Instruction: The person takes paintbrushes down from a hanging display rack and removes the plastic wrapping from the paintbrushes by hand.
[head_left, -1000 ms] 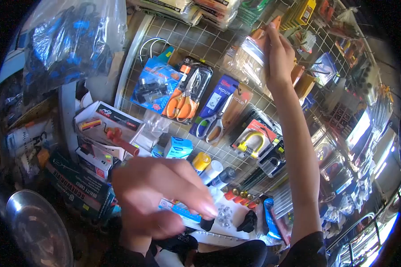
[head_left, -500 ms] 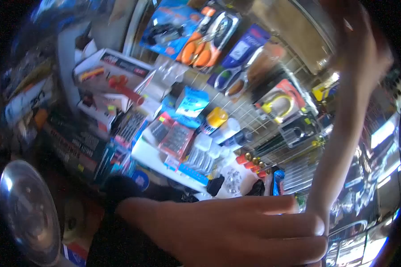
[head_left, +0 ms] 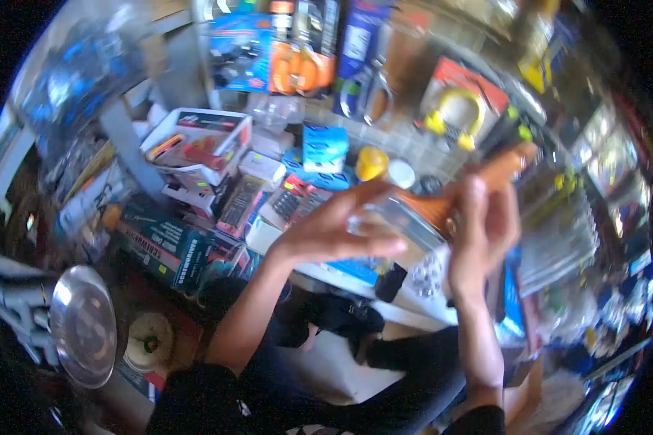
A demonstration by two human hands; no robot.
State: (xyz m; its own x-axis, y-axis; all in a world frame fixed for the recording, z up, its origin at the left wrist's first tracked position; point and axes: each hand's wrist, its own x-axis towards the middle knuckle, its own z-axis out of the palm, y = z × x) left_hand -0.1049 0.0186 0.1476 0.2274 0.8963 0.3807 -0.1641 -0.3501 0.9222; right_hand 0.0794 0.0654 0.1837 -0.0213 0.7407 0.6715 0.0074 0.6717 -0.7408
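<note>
- Wire mesh (head_left: 408,138) backs the cluttered stall, with orange-handled scissors (head_left: 294,70), a purple scissors card (head_left: 359,54) and a yellow-shackled lock (head_left: 453,116) hung across it
- What has just changed is plain from where I stand: the right hand (head_left: 480,235) has come down from high on the rack, and the wooden-handled paintbrush (head_left: 502,170) has come down with it
- That brush is now in front of the person's body, above the crowded shelf, tilted with its handle up toward the right and its flat head down toward the left hand (head_left: 325,228)
- Right hand: closed around the brush near where the handle widens, thumb up along it
- Left hand: thumb and fingers parted about the clear-wrapped head; blur hides whether they really touch or pinch it, so I cannot tell
- With both hands gathered at one brush, it looks to me to be the focus of attention, rather than the goods about it
- Just beyond the hands are a blue carton (head_left: 324,148) and a yellow-topped can (head_left: 371,163); an open white box (head_left: 196,145) lies farther left
- Lower left, a green screwdriver box (head_left: 159,246) is near a shiny round metal dish (head_left: 83,326), both well apart from the brush
</note>
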